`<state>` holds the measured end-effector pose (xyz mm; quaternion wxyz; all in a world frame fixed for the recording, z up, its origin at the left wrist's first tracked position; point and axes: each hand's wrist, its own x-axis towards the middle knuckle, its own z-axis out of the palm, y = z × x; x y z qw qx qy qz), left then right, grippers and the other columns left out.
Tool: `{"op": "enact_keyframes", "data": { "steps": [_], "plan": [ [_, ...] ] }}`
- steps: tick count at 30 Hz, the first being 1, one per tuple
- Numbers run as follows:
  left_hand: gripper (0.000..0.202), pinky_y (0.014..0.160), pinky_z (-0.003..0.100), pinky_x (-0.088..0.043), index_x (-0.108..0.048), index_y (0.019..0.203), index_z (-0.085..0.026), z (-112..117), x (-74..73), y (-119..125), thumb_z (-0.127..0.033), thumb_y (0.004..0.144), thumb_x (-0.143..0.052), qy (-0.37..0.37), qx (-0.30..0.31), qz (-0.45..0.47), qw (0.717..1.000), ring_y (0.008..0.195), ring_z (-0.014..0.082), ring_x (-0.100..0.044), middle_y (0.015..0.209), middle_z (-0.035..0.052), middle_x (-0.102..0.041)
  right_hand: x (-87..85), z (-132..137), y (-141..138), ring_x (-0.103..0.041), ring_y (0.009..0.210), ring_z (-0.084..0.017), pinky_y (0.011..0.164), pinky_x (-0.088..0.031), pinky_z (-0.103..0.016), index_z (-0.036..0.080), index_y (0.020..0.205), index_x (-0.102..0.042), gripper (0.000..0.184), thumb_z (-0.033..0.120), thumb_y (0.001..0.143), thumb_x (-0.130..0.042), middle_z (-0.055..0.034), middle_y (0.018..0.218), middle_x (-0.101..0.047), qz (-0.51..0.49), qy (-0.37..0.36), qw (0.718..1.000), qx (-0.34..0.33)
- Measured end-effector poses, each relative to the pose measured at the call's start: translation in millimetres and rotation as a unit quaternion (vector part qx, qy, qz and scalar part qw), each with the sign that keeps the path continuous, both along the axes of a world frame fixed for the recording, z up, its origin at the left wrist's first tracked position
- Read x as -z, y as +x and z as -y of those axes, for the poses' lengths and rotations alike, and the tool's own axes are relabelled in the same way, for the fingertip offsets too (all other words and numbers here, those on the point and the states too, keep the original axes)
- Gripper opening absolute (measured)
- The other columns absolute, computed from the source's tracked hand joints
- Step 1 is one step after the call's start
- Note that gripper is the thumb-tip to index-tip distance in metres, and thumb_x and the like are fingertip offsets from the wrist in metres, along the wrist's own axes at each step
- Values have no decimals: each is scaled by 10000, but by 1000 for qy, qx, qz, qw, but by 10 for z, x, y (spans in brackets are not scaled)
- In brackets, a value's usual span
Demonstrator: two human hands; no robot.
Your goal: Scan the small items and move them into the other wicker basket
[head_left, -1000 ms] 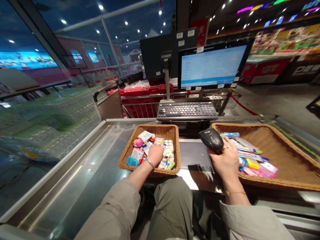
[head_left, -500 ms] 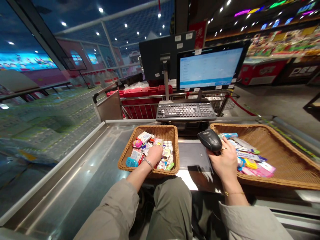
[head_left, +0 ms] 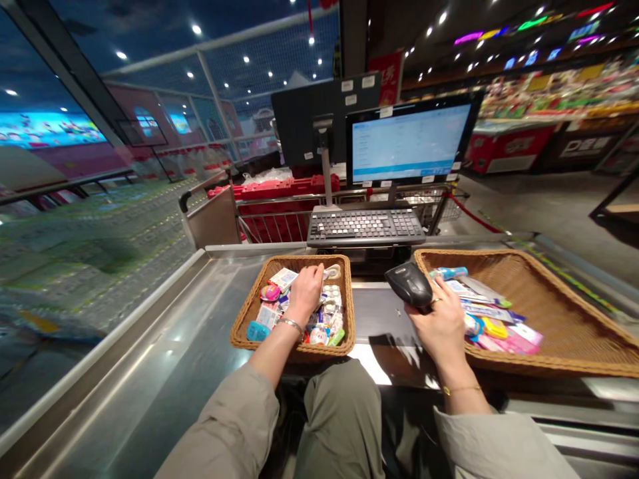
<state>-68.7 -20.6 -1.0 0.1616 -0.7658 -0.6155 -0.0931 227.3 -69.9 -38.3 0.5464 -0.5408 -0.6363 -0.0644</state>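
My left hand (head_left: 306, 291) is over the smaller wicker basket (head_left: 239, 318), its fingers pinched on a small white thing with a rounded end (head_left: 333, 271), whose kind I cannot make out. Beneath it in the basket lie small packaged goods, among them a pink round pack (head_left: 270, 293), a blue pack (head_left: 257, 330) and a green one (head_left: 336, 337). My right hand (head_left: 442, 322) grips a black handheld barcode scanner (head_left: 409, 285), held between the two baskets with its head pointing left. Most of the scanner's handle is hidden by the hand.
The larger wicker basket (head_left: 574, 313) on the right holds several packets and a blue tube (head_left: 449, 273). A keyboard (head_left: 367, 226) and a lit monitor (head_left: 407, 143) stand behind the metal counter (head_left: 180, 346). Beyond them is a shopping cart with red crates (head_left: 287, 187).
My left hand has risen from deep among the goods toward the basket's far side, now with the white thing at its fingertips. The right hand still holds the scanner. The view has shifted slightly.
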Motion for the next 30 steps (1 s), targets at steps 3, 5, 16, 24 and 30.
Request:
{"op": "enact_keyframes", "data": {
  "steps": [3, 5, 16, 24, 30],
  "plan": [
    [362, 914, 354, -555, -564, 1385, -112, -64, 33, 51, -147, 1033, -486, 90, 49, 1, 995, 1017, 239, -658, 1154, 142, -708, 2, 2, 0, -549, 1353, -359, 1133, -454, -586, 193, 1041, -737, 289, 330, 797, -665, -112, 1201, -742, 8, -1, 1000, -4],
    [357, 916, 352, -562, -566, 1381, -115, -97, 47, 105, -149, 1036, -482, 132, 76, 3, 988, 1011, 234, -662, 1153, 141, -714, 0, 8, -10, -542, 1358, -362, 1130, -454, -592, 192, 1056, -736, 300, 323, 795, -666, -111, 1212, -738, 13, -4, 1000, -7],
    [322, 1140, 471, -499, -594, 1336, -107, -194, -9, 518, -219, 1055, -483, 210, 165, 29, 963, 1043, 210, -694, 1116, 129, -734, -51, 53, -76, -510, 1398, -347, 1128, -453, -593, 186, 1158, -706, 355, 238, 811, -653, -119, 1269, -720, 60, 16, 998, -14],
    [348, 1160, 450, -491, -583, 1361, -92, -206, -13, 686, -210, 1042, -513, 209, 179, 42, 961, 1042, 201, -697, 1085, 118, -734, -85, 70, -85, -514, 1386, -366, 1117, -453, -613, 178, 1125, -715, 346, 208, 784, -671, -120, 1286, -718, 78, 21, 997, -14],
    [349, 1143, 459, -507, -590, 1356, -93, -202, -39, 742, -224, 1045, -504, 193, 171, 44, 965, 1054, 215, -695, 1072, 127, -730, -78, 73, -78, -508, 1396, -355, 1121, -452, -601, 184, 1111, -716, 320, 209, 797, -663, -116, 1281, -721, 77, 10, 997, -7]
  ]
}}
